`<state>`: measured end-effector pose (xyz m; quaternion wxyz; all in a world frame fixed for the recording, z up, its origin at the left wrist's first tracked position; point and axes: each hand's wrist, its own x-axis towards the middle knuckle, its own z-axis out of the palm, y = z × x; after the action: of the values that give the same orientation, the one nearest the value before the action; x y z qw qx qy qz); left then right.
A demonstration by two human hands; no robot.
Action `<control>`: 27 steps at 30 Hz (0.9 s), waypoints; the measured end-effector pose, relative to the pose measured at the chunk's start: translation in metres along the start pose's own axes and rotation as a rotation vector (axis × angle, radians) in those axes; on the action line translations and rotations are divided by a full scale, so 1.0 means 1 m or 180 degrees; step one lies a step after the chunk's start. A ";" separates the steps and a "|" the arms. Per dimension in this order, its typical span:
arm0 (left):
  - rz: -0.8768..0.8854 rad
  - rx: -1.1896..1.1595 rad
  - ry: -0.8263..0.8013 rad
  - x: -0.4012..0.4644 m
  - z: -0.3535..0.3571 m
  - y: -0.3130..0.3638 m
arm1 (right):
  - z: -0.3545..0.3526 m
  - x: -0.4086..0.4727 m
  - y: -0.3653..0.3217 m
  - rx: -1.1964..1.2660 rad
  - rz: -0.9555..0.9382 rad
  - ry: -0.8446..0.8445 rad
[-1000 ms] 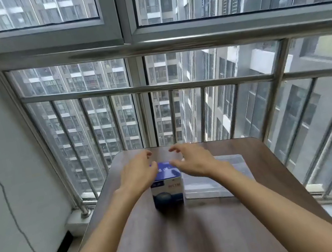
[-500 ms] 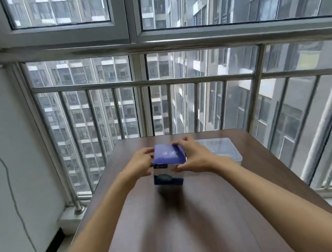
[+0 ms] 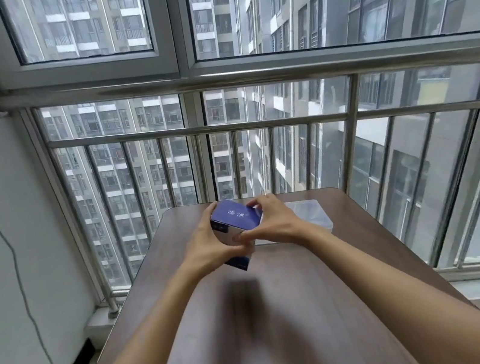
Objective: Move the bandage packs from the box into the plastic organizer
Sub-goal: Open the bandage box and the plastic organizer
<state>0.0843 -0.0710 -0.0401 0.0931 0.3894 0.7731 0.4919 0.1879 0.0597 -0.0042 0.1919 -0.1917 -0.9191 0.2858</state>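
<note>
The box (image 3: 235,221) is held tilted above the worktop (image 3: 286,317), gripped between both hands, its dark blue top face turned toward the camera. It is a small cardboard carton with sharp edges; pale lettering on the top is too blurred to read, and its lower corner pokes out below the left hand (image 3: 210,247). Much of its near side is covered by fingers, so whether a flap is open cannot be told, and no bandage packs can be seen.

The left hand wraps the box's left side, fingers curled over the far top edge. The right hand (image 3: 271,224) clasps the right side, fingers arched over the far corner, thumb meeting the left thumb at the front.

Just behind and right of the right hand lies the plastic organizer (image 3: 310,213), a flat, clear rectangular case resting on the worktop; the right wrist hides its near left part, and its compartments are hard to make out.

The worktop is smooth dark brown wood grain with rounded far corners. Beyond the hands stand a polished steel railing (image 3: 223,127) and a grey-framed window (image 3: 181,64).
</note>
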 end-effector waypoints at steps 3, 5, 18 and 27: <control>0.0083 -0.0015 0.0531 -0.001 0.019 -0.005 | 0.005 0.002 0.007 0.0001 -0.0090 0.0145; 0.0120 -0.0017 0.0838 0.002 0.031 -0.014 | 0.012 0.008 0.017 0.0111 -0.0182 0.0186; 0.0620 0.0162 0.2030 0.043 0.048 -0.090 | 0.070 0.060 0.040 -0.0234 -0.1280 0.0295; 0.0979 0.0500 0.2077 0.027 0.047 -0.084 | 0.063 0.056 0.028 -0.0670 -0.1643 0.0387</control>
<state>0.0479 -0.0382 -0.1273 -0.2635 0.3297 0.7300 0.5376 0.1179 0.0786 -0.0558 0.2920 0.0130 -0.9490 0.1184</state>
